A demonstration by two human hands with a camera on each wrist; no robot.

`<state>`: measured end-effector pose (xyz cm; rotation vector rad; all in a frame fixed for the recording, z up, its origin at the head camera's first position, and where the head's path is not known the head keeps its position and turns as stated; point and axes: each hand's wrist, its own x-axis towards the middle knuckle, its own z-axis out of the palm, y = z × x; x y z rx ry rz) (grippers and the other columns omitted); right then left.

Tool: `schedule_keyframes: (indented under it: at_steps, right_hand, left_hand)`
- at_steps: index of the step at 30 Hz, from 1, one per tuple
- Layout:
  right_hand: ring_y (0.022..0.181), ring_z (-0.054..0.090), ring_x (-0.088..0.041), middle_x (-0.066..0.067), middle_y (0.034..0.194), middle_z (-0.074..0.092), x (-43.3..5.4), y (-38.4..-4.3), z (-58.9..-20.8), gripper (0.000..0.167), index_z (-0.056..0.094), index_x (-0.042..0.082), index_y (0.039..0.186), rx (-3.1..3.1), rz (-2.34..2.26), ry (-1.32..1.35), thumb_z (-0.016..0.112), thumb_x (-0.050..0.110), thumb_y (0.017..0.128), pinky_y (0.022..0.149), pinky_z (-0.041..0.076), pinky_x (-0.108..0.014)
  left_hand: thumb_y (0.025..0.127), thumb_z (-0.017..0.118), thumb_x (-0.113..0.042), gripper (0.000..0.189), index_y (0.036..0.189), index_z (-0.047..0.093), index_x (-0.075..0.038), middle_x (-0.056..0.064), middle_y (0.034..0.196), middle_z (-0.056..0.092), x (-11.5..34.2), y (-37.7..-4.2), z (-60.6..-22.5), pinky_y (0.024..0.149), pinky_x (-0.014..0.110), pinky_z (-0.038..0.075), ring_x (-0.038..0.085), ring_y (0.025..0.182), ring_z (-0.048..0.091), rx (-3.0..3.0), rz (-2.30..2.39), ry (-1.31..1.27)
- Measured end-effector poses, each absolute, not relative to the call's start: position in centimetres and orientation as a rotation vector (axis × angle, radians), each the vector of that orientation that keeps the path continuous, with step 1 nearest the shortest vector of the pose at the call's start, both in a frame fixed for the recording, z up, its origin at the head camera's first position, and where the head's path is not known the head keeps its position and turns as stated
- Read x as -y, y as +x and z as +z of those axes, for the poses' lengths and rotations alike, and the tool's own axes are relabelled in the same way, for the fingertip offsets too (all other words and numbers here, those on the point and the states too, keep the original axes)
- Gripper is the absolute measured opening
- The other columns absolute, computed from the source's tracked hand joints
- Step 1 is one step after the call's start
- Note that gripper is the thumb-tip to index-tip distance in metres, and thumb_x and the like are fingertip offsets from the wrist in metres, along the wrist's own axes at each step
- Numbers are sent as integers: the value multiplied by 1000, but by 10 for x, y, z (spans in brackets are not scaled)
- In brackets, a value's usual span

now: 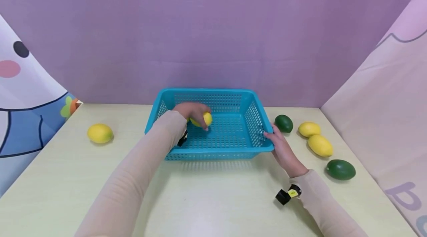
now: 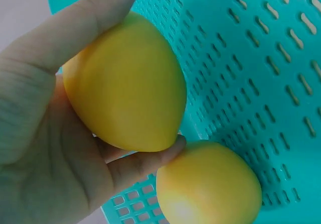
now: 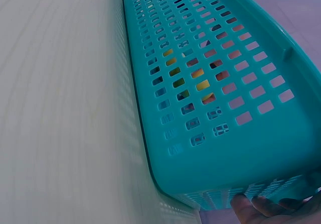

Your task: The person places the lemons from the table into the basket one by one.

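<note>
A blue-green plastic basket [image 1: 213, 150] with perforated walls stands on the table. Inside it, toward its left part, my left hand [image 1: 194, 112] holds a yellow lemon [image 2: 128, 86] between thumb and fingers. A second lemon [image 2: 209, 186] lies in the basket right beside that hand's fingertips; in the head view the hand mostly hides it. At the basket's right end, my right hand [image 1: 284, 152] grips the side wall near the front corner, thumb side at the rim. Its fingers [image 3: 246, 210] show against the outside of the end wall in the right wrist view.
To the left of the basket a lemon [image 1: 100, 133] lies alone. On the right are a dark green avocado-like fruit [image 1: 284, 123], two touching lemons [image 1: 309, 129] and another green fruit [image 1: 340, 170]. A purple cloth [image 1: 207, 36] hangs behind the table.
</note>
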<state>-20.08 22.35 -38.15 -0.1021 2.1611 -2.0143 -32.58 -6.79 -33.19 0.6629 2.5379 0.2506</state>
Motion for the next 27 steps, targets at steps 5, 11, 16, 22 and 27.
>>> schedule_keyframes:
  at_steps: [5, 11, 16, 22, 27]
  right_hand:
    - [137, 22, -43, -21, 155, 11, -224, -200, -381, 57, 2, 10, 152, -2167, -2008, -114, 29, 16, 102, 107, 26, -52]
    - [137, 22, -44, -21, 155, 9, -223, -200, -380, 58, 1, 11, 152, -2173, -1994, -118, 29, 17, 102, 106, 27, -52]
    - [137, 22, -44, -21, 155, 10, -223, -200, -379, 58, 1, 10, 152, -2170, -1994, -110, 29, 16, 102, 106, 27, -52]
    - [137, 22, -43, -21, 155, 10, -223, -201, -379, 58, 1, 10, 152, -2164, -2002, -95, 29, 16, 102, 107, 27, -52]
    - [137, 22, -43, -21, 155, 10, -224, -201, -379, 57, 1, 10, 152, -2165, -2002, -95, 29, 16, 102, 107, 27, -52]
  left_hand:
    - [80, 73, -34, 60, 132, 49, -14, 6, 119, 51, 68, -326, -331, 86, 40, 46, 23, 103, 49, -2513, 189, 680]
    - [79, 74, -34, 57, 128, 51, -14, 6, 116, 52, 69, -326, -331, 84, 39, 47, 22, 101, 50, -2491, 159, 666]
    - [79, 73, -34, 51, 123, 54, -15, 5, 115, 51, 68, -325, -331, 81, 35, 48, 20, 100, 50, -2448, 119, 668]
    - [78, 73, -35, 51, 123, 55, -16, 5, 115, 51, 68, -323, -329, 83, 36, 48, 20, 101, 50, -2417, 45, 639]
    - [78, 73, -36, 52, 124, 56, -19, 4, 117, 51, 67, -324, -330, 85, 38, 46, 21, 102, 49, -2410, -2, 616]
